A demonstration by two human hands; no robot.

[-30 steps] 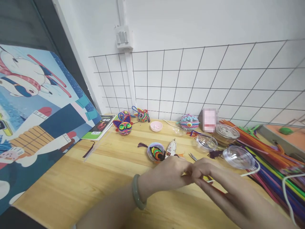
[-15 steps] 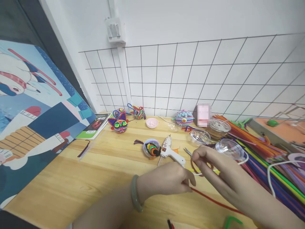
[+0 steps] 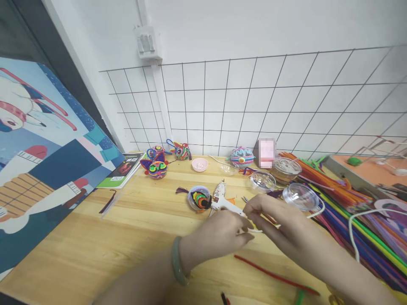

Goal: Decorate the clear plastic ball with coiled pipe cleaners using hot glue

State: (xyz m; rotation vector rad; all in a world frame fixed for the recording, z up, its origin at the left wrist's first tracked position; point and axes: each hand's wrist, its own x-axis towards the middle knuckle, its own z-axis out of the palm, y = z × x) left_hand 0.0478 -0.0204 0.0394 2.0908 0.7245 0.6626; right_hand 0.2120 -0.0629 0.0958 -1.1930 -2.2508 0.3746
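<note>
My left hand (image 3: 219, 235), with a green bangle (image 3: 176, 260) on its wrist, has its fingertips pinched together against my right hand (image 3: 275, 220) just above the wooden table (image 3: 127, 237). What the left fingers hold is too small to name. My right hand's fingers curl around a short reddish pipe cleaner piece (image 3: 269, 218). A long red pipe cleaner (image 3: 273, 275) lies loose on the table below both hands. Just behind the hands lie a white glue gun (image 3: 222, 202) and a clear half-ball filled with coloured coils (image 3: 199, 198).
A heap of coloured pipe cleaners (image 3: 349, 207) covers the right side, with clear half-shells (image 3: 300, 197) beside it. Decorated balls (image 3: 155, 165), a pink dish (image 3: 199, 164) and a booklet (image 3: 122, 169) sit by the grid wall. A printed board (image 3: 47, 161) leans at left.
My hands parted, the right lifting a reddish loop, then closed together again further from me. The long red pipe cleaner left my left hand and lies on the table. The view shifted right.
</note>
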